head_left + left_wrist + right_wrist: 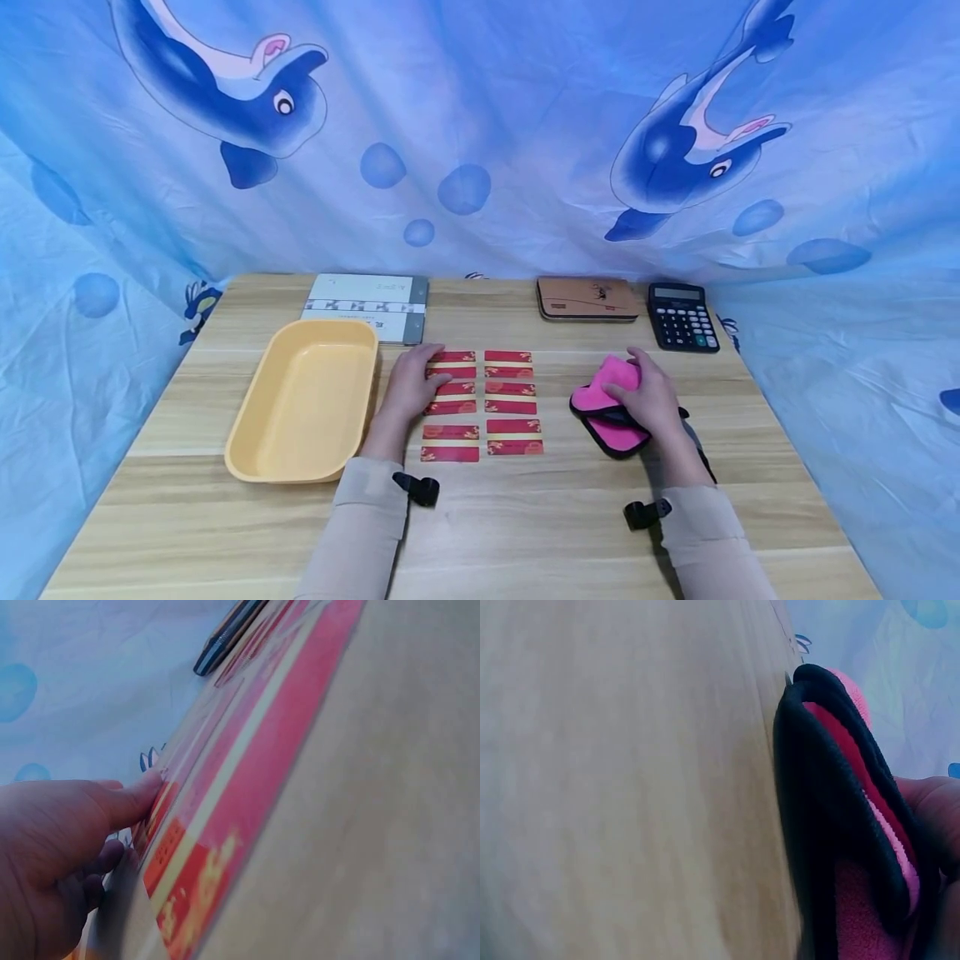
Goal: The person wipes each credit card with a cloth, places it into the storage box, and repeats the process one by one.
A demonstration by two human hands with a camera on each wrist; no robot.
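Several red cards (513,407) with pale gold bands lie in two columns on the wooden table. At the upper end of the left column, my left hand (411,382) rests with its thumb (135,804) and fingertips on the cards' left edges. In the left wrist view, a red card (259,780) stretches away from that thumb. Over on the right, my right hand (651,398) grips a folded pink cloth (617,379) with black edging, thumb on top. Its layered folds and dark border (840,772) show in the right wrist view, where most of the hand is cut off.
A yellow plastic basin (303,408) stands left of the cards. Along the back lie a pale book (363,304), a brown wallet-like case (587,298) and a black calculator (681,317). A blue dolphin-print curtain (480,125) surrounds the table's back and sides.
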